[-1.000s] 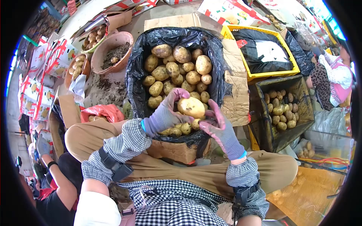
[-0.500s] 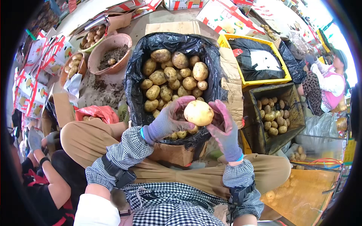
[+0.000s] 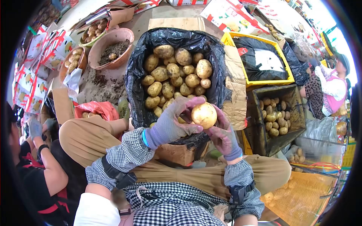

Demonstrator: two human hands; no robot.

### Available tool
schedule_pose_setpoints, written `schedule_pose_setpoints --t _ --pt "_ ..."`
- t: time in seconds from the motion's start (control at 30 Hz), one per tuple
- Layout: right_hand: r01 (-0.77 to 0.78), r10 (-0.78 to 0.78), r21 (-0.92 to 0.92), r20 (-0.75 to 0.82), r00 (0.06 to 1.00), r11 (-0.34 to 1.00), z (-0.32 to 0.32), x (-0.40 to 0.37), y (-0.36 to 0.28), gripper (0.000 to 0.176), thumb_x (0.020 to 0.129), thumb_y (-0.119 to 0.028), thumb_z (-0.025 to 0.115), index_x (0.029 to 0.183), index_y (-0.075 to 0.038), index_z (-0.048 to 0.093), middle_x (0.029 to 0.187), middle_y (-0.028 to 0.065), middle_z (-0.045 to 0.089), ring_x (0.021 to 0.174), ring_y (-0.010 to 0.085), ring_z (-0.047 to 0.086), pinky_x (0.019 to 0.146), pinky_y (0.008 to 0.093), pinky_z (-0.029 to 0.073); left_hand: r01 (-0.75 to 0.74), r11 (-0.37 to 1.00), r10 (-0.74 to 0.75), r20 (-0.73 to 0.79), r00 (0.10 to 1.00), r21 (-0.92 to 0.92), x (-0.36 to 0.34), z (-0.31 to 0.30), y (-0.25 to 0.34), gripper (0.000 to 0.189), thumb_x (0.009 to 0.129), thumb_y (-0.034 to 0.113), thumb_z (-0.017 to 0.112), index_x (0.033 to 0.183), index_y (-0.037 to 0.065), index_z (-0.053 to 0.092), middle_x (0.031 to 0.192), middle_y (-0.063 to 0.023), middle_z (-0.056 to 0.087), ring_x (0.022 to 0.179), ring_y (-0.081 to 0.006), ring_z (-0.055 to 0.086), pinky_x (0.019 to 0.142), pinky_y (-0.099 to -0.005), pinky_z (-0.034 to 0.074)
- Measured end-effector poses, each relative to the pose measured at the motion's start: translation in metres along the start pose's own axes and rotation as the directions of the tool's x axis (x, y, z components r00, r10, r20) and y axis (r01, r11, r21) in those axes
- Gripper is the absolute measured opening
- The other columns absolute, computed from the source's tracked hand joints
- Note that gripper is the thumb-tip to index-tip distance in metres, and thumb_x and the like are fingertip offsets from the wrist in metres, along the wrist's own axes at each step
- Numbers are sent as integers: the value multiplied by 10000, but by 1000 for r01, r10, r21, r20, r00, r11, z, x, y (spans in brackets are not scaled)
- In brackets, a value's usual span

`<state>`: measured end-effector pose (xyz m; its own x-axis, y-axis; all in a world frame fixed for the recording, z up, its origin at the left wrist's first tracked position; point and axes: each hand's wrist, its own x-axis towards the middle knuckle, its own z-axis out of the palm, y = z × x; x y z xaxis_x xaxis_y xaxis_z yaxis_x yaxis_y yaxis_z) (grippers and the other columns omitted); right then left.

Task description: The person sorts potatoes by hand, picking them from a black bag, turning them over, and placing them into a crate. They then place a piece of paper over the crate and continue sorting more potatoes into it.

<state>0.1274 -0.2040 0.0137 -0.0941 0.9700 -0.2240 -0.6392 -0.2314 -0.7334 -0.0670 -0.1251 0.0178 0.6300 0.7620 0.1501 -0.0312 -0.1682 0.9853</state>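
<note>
A large pale potato [image 3: 204, 115] is held between both gloved hands over the near edge of a box. My left hand [image 3: 171, 122] curls round its left side, with the thumb below it. On the right, my right hand [image 3: 223, 132] grips the same potato with its fingers along the side. Beneath and beyond them is the box lined with black plastic [image 3: 136, 67], holding several brownish potatoes [image 3: 173, 71]. The gloves are purple-grey and look dirty on the fingers.
Brown cardboard [image 3: 235, 90] lies right of the box, near a yellow crate [image 3: 288, 67] and a dark crate [image 3: 260, 128] of potatoes. A pink bowl [image 3: 96, 52] holds soil. One person [image 3: 49, 173] sits at left, another [image 3: 332, 86] at right.
Both hands and the potato have shifted slightly right and down. The potato has turned a little, and the fingers have closed further round it. The person at left has moved slightly.
</note>
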Motion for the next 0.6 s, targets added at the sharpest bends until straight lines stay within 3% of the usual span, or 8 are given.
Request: schedule_pose_setpoints --t 0.17,0.23,0.27,0.37,0.43,0.47,0.53,0.6 --pt "144 -140 -47 68 988 988 -4 3 3 739 761 10 694 1410 -14 341 1352 103 454 1218 189 480 964 291 444 -94 993 96 -28 995 70 0 3 9 730 719 127 819 1348 66 454 1254 -48 492 1081 -127 535 908 -272 450" --pt "229 -237 -276 5 971 934 -4 3 0 736 762 0 703 1405 -7 345 1379 121 439 1235 205 474 986 304 433 51 999 -51 -19 999 10 0 4 13 743 713 101 819 1350 55 440 1260 -51 489 1112 -132 525 936 -269 439" --pt "228 -236 -275 5 972 934 -2 2 0 736 762 0 703 1405 -7 345 1379 121 439 1235 205 474 986 304 433 53 999 -52 -19 998 11 0 4 12 743 713 101 819 1350 55 440 1260 -51 489 1112 -132 525 936 -269 439" --pt "302 -345 -358 -61 937 883 8 1 2 743 756 -6 726 1397 -4 352 1393 135 432 1250 218 465 1011 312 418 119 988 -121 -13 993 -100 1 6 -2 747 706 64 815 1345 45 429 1268 -45 484 1137 -132 510 959 -272 430" --pt "359 -404 -341 -67 913 869 13 1 1 728 753 -4 740 1381 -5 371 1355 128 462 1225 218 484 1013 314 420 176 835 -192 23 981 -521 1 6 -12 734 699 44 813 1325 71 431 1255 -21 492 1107 -116 520 924 -275 467" --pt "359 -405 -340 -70 912 869 11 3 0 728 753 -4 740 1381 -5 371 1355 128 462 1225 218 484 1013 314 420 179 835 -193 27 981 -521 1 7 -14 734 699 44 813 1325 71 431 1255 -21 492 1107 -116 520 924 -275 467" --pt "372 -373 -429 85 924 824 7 6 0 709 752 4 744 1366 -6 389 1310 116 491 1203 205 496 1016 319 420 161 836 -166 37 985 -524 0 9 -16 726 696 18 808 1314 61 429 1248 -19 492 1133 -112 502 961 -274 445" --pt "275 -301 -418 5 954 866 13 0 -3 669 772 -45 744 1347 0 404 1290 109 501 1189 198 502 1014 320 420 182 861 -180 49 982 -474 0 13 -16 707 711 -6 786 1314 54 424 1249 -29 493 1142 -128 504 972 -287 443"
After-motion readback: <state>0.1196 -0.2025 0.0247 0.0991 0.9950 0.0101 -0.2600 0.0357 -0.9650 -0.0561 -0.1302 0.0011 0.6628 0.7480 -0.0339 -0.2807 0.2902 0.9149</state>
